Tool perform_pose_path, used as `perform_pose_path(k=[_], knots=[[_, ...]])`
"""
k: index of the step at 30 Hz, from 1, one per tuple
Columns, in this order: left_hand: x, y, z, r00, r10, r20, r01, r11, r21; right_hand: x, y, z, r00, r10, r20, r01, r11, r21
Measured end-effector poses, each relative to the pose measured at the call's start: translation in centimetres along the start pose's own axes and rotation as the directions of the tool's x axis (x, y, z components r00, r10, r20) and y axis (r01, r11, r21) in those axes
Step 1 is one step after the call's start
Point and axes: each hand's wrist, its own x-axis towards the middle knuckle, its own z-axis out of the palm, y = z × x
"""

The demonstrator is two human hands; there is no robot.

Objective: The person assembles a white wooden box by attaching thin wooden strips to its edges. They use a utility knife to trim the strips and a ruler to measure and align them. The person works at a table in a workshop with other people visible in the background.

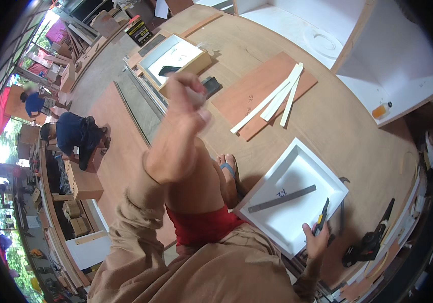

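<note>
My left hand is raised in front of me, its fingers curled inward and somewhat smeared by motion; what it holds, if anything, I cannot make out. In my right hand is a black and yellow utility knife, its tip pointing away from me over a shallow white box. A flat metal ruler lies slantwise inside that box, beside a dark handwritten mark. Beyond the box, several narrow pale strips rest on a reddish-brown board.
A wood-sided white drawer with a dark phone stands at the far left of the worktop. A black power tool lies at right. White cabinet panels and a small orange bottle are far right. Two people work at left.
</note>
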Motion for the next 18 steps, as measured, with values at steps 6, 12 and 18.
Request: perform_pose_path(k=[6, 12, 18], knots=[[-1.7, -16.5, -4.8, 0.846, -0.521, 0.113, 0.532, 0.837, -0.127, 1.2, 0.5, 1.1, 0.998, 0.062, 0.001, -0.060, 0.979, -0.192], [-1.9, -30.2, -3.1, 0.598, -0.797, 0.079, 0.704, 0.570, 0.424, 1.2, 0.0, 3.3, 0.998, 0.054, -0.012, -0.055, 0.946, -0.318], [9.2, -42.7, -9.9, 0.730, -0.635, -0.253, 0.675, 0.608, 0.418, -0.4, 3.0, 3.3, 0.979, 0.205, -0.016, -0.198, 0.916, -0.348]])
